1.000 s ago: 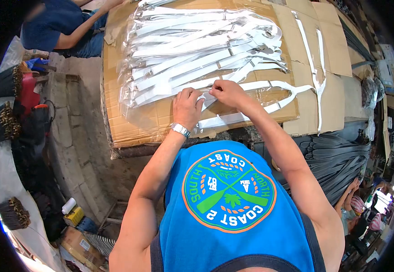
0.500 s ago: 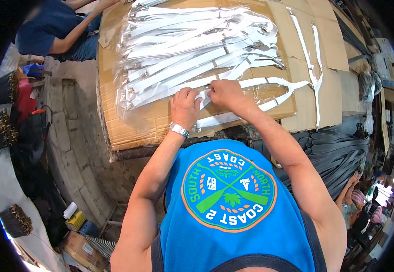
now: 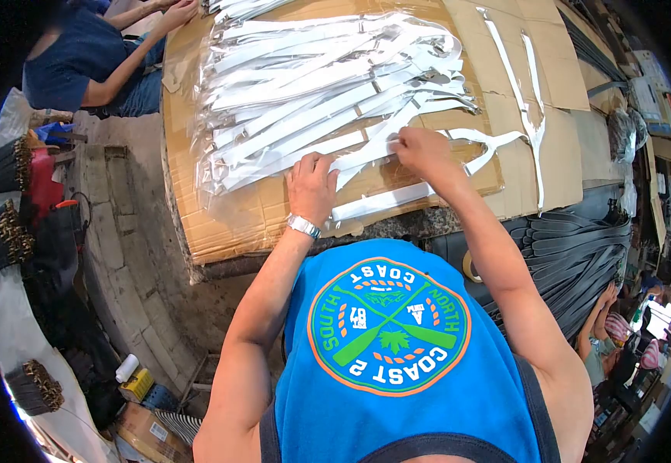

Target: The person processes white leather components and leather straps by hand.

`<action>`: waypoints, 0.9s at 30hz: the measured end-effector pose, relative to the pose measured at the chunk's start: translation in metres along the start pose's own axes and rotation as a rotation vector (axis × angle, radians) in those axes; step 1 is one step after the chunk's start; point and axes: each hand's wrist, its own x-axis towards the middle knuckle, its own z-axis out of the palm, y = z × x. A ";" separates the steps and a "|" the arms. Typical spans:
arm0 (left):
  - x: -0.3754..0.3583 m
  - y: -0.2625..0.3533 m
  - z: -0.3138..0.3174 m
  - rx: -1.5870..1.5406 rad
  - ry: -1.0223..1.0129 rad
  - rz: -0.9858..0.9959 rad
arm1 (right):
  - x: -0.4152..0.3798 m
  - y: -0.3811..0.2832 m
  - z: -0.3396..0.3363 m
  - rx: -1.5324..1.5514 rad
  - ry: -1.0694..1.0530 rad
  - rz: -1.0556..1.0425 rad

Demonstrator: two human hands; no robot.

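Note:
White elastic straps (image 3: 297,85) with metal clips lie in a layered pile under clear plastic on the cardboard-covered table (image 3: 227,231). My left hand (image 3: 311,187), with a metal watch on its wrist, presses on the near end of a white strap, fingers bent. Right of it, my right hand (image 3: 424,153) is closed in a pinch on a white strap (image 3: 370,153) that runs between the two hands. A Y-shaped strap (image 3: 490,147) extends right from beneath my right hand. Farther right lies another Y-shaped white strap (image 3: 532,123).
Another person (image 3: 89,65) in a dark blue shirt is at the table's far left corner. Black straps (image 3: 567,255) hang in a bundle at the right. Rolls of tape and a yellow container (image 3: 136,384) are low at the left. More people (image 3: 609,339) appear at the lower right.
My right hand has moved right, away from my left hand, and the strap between them now shows more of its length. My left hand has barely moved.

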 end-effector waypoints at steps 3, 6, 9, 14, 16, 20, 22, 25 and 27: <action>0.000 0.001 0.001 0.074 -0.011 0.094 | -0.023 0.023 -0.007 0.105 0.060 0.080; -0.001 0.003 0.000 0.116 -0.029 0.146 | -0.053 0.044 -0.016 0.217 0.084 0.206; 0.008 0.005 0.003 0.042 -0.048 0.163 | -0.077 0.103 -0.013 0.310 0.234 0.435; 0.018 0.010 0.002 0.215 -0.127 0.129 | -0.080 0.223 -0.010 0.406 0.538 0.689; 0.019 0.008 0.001 0.229 -0.277 0.080 | -0.068 0.258 -0.007 0.401 0.616 0.703; 0.032 0.017 -0.006 0.236 -0.489 -0.020 | -0.034 0.285 -0.021 0.420 0.407 0.791; 0.033 0.036 -0.008 0.227 -0.324 0.029 | -0.022 0.296 -0.020 0.318 0.459 0.821; 0.031 0.053 -0.010 0.163 -0.310 0.152 | -0.020 0.308 -0.028 0.089 0.512 0.763; 0.022 0.068 -0.011 0.114 -0.459 0.258 | -0.032 0.308 -0.029 -0.179 0.547 0.634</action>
